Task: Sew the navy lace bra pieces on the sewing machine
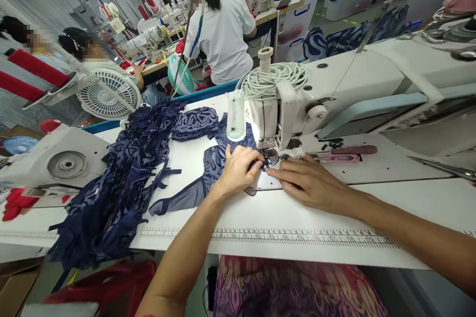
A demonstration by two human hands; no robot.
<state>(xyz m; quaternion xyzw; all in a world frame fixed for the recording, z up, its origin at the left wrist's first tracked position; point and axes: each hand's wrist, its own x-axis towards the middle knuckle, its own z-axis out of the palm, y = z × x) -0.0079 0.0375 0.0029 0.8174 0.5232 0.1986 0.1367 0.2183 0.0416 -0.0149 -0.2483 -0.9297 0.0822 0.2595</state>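
Note:
A navy patterned bra (213, 161) lies on the white table under the sewing machine head (273, 121), its mesh wing (182, 197) spread towards the front left. My left hand (240, 168) is closed, thumb and fingertips pinching the bra's edge just left of the presser foot (269, 156). From the other side my right hand (312, 183) rests on the machine bed, fingers stretched out, the index fingertip touching the edge of the fabric by the foot. The needle point itself is hard to make out. Behind my left hand sits a folded patterned navy piece (195, 124).
A long heap of navy pieces (122, 173) hangs over the table's front edge at left. Pink-handled snips (336, 157), a screwdriver (359, 150) and scissors (442, 167) lie at right. A printed ruler (267, 237) runs along the front. Several people work behind.

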